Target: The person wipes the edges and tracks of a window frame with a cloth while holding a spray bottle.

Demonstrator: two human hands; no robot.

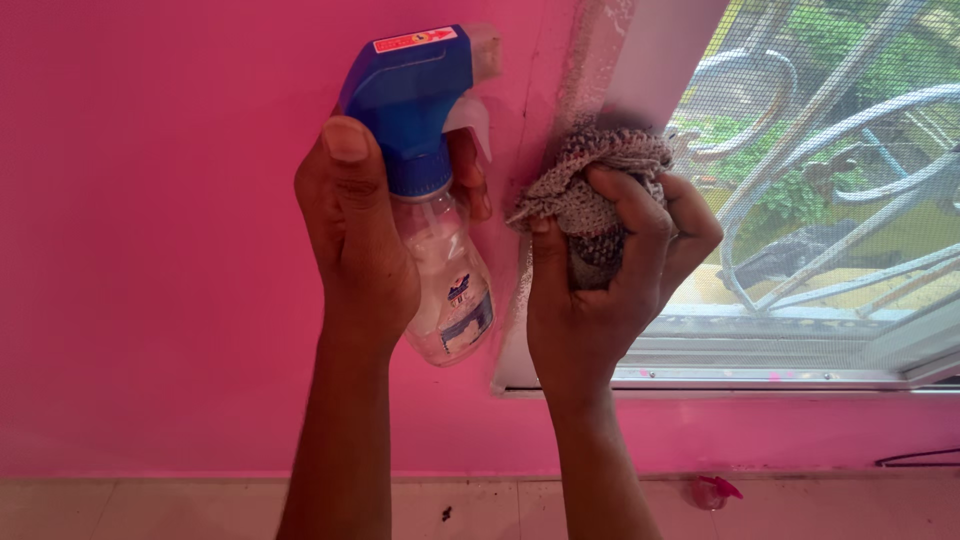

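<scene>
A pink wall is filling the left and lower part of the view, and a window with a white frame is opening on the right. A fine mesh screen is covering the pane, and behind it curved grey metal bars and green plants are showing. Below the wall a pale tiled floor is running along the bottom edge, with one small pink object lying on it near the wall and a dark cable trailing in at the far right.

Two hands are raised side by side in front of the window's left edge, close together but not touching. The left hand is gripping one spray bottle around its neck, thumb up against the blue trigger head and a finger curling round the trigger. The bottle is clear plastic with a label low on its side; it is standing tilted, nozzle toward the upper right, and whether any liquid is sitting inside cannot be told. The right hand is clenching one crumpled grey knitted cloth, bunched in the fist and pressing against the chipped edge where wall and window frame are meeting. The cloth and fist are covering that corner of the frame.
</scene>
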